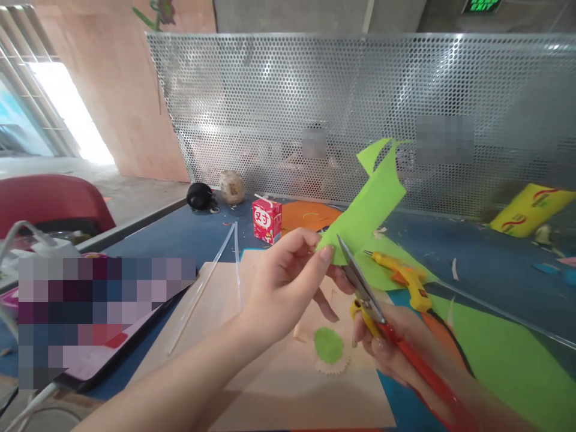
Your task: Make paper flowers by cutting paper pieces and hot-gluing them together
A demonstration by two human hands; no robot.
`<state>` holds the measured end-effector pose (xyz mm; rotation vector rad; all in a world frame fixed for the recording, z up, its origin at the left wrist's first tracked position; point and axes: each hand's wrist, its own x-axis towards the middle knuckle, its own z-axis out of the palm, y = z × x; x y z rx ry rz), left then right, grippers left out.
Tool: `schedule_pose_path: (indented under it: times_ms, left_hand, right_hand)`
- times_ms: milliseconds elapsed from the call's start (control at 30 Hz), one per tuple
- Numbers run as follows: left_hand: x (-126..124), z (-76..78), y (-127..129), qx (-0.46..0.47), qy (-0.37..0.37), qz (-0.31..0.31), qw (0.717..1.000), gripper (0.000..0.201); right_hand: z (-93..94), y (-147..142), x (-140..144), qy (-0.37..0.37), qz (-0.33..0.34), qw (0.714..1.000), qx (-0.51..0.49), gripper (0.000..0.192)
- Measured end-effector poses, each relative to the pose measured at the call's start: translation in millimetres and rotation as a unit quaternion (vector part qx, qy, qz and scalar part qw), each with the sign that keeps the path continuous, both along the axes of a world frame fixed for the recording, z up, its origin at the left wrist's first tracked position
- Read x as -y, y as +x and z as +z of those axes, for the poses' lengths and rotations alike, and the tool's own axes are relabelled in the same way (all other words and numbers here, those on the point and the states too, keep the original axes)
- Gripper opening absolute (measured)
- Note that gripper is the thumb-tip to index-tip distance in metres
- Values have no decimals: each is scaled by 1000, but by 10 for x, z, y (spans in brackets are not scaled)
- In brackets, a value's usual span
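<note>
My left hand [292, 282] pinches the lower end of a bright green sheet [371, 204] between thumb and fingers, holding it up above the table. Its far end has cut, pointed edges. In my right hand [396, 342] are scissors [364, 285] with red and yellow handles. Their blades point up and to the left, right at the green sheet's lower edge beside my left thumb. Below my hands, a small green disc [328, 345] lies on a pale round piece with a jagged rim [333, 367], on top of pale sheets [270, 390].
A yellow glue gun [405, 276] lies right of my hands, near more green sheet [513, 354]. Clear glue sticks [202, 288] rest on the left. Behind stand a pink drink box [267, 221], a jar [231, 187] and a perforated metal screen [279, 108]. A tablet-like device [99, 360] is at left.
</note>
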<state>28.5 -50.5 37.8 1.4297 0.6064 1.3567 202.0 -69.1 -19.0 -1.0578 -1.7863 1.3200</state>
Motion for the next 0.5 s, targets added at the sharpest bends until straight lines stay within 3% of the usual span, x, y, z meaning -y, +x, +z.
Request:
schedule_pose_path:
  times_ms: [200,500]
  left_hand:
    - [-2,-9,0,4,-5,16,1000,13]
    - [17,-65,15,-13,-6,-21,1000,11]
  right_hand:
    - [80,-53,-21,29,-10,1000,1,46]
    - [92,-37,14,-7,-16,1000,21,45]
